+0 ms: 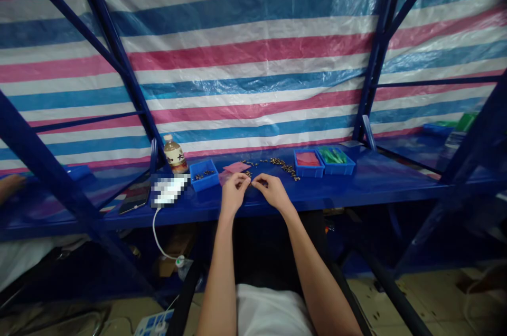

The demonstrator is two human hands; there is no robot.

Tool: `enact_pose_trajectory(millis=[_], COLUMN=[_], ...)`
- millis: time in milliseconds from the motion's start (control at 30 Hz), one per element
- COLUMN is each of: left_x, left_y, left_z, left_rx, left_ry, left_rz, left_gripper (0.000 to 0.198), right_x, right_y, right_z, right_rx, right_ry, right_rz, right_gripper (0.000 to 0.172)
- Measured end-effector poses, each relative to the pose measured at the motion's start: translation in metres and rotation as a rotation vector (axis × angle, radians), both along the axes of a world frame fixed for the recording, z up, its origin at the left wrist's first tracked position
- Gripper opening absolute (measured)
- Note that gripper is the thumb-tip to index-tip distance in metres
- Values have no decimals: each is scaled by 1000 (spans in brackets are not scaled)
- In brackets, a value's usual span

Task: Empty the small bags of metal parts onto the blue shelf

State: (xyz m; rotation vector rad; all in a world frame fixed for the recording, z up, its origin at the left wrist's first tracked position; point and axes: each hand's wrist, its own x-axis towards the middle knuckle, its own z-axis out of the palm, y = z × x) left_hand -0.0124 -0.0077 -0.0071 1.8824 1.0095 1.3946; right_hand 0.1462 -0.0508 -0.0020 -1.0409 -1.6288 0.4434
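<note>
Near the front edge of the blue table, my left hand and my right hand meet almost fingertip to fingertip. Each has its thumb and fingers pinched together. Whatever sits between the fingertips is too small to make out. Pink sheets lie just beyond my left hand. Small brass-coloured metal pieces are scattered behind my right hand, some trailing off to the left behind the pink sheets.
Left stand a blue bin with small dark pieces, a drink bottle and a phone. Right are bins of pink pieces and green packets. Blue posts frame the space. Another person's hand shows far left.
</note>
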Motion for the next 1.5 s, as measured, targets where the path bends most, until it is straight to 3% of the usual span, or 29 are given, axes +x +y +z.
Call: enact_pose_trajectory(millis=[500, 800, 900, 1100, 1200, 1300, 1367, 1433, 1500], left_x=[-5, -4, -12, -74, -102, -107, -98, -84, -67], left_y=[-3, -1, -2, 13, 30, 39, 37, 31, 25], left_z=[8, 0, 6, 43, 52, 47, 40, 33, 28], left_rx=[-100, -65, 7, 293, 287, 216, 254, 321, 353], left_ry=[-32, -21, -1, 130, 369, 526, 532, 526, 550], left_rz=[-115, -137, -30, 519, 689, 769, 793, 739, 598], left_gripper=[37, 29, 28, 28, 22, 20, 21, 22, 22], right_x=[2, 3, 3, 3, 3, 2, 2, 2, 3], right_y=[1, 0, 1, 2, 2, 1, 0, -1, -1], right_z=[1, 2, 1, -1, -2, -3, -2, -1, 0], right_rx=[3, -4, -10, -64, -80, -79, -77, -68, -53], right_ry=[55, 13, 41, 43, 22, 11, 7, 0, -7], right_rz=[-11, -17, 4, -12, -6, -15, -33, -54, -70], right_gripper=[20, 22, 22, 24, 25, 26, 25, 24, 24])
